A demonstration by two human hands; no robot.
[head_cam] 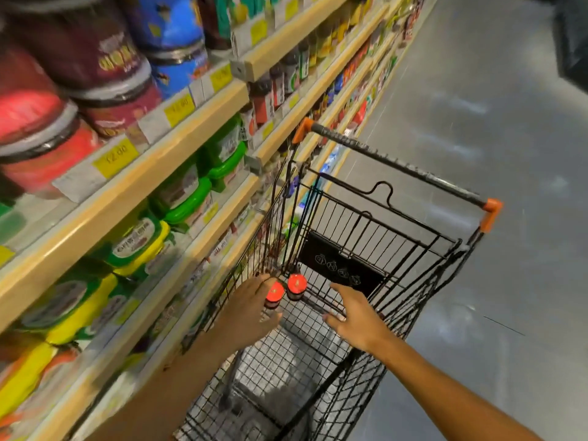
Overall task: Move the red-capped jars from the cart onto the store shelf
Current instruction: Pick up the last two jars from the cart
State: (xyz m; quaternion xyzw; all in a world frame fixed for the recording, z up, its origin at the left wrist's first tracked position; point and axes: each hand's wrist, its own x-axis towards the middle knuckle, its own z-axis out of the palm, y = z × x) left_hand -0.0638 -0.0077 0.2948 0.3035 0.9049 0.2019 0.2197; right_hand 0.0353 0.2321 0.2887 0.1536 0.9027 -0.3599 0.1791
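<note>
Two small dark jars with red caps stand side by side in the far left corner of the black wire cart [413,249]. The left jar [274,292] is right by the fingers of my left hand [251,310], which curls around it; I cannot tell whether the fingers press on it. The right jar [296,284] stands free beside it. Inside the basket, my right hand [356,316] hovers to the right of the jars with fingers spread and nothing in it. The store shelf [178,198] with wooden edges runs along the left.
The shelves hold green and yellow tubs [187,198], red and maroon canisters [47,144] and dark bottles [280,81], with yellow price tags on the edges. The cart's handle [397,167] has orange ends. Grey aisle floor [477,122] stretches to the right.
</note>
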